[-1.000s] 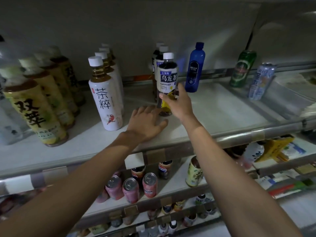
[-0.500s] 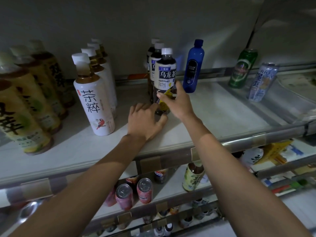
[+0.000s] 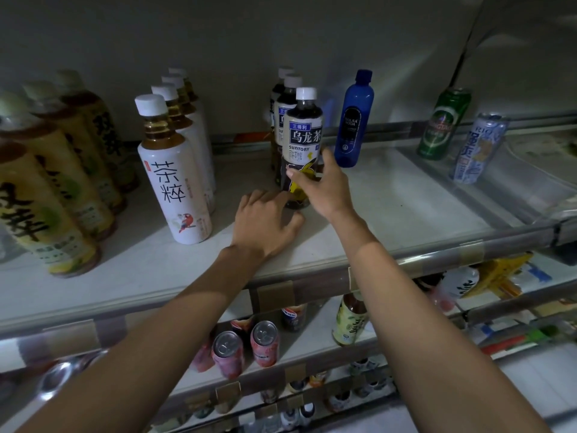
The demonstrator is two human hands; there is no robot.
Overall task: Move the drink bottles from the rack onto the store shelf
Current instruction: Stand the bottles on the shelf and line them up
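At the far left of the store shelf (image 3: 390, 214) stand rows of yellow-labelled tea bottles (image 3: 46, 210), then a file of white-labelled tea bottles (image 3: 175, 182), all upright. The left hand (image 3: 265, 226) lies palm down on the shelf, fingers loosely spread and holding nothing, its fingertips just at the foot of the oolong tea bottle (image 3: 301, 145). A second ago that bottle stood a shade nearer the front; it now sits upright on the shelf, close in line with two like bottles behind it. The right hand (image 3: 321, 189) is still curled around its lower half, thumb to the left, the grip looking light. I judge this bottle as good as placed, with only the letting go left. Right of it stand a blue bottle (image 3: 354, 120), a green can (image 3: 443, 123) and a pale can (image 3: 477, 148), each well apart. The shelf is white, smooth and mostly bare on the right, with a taped front rail; lower shelves hold cans and bottles. The light is dim, the back wall plain grey.
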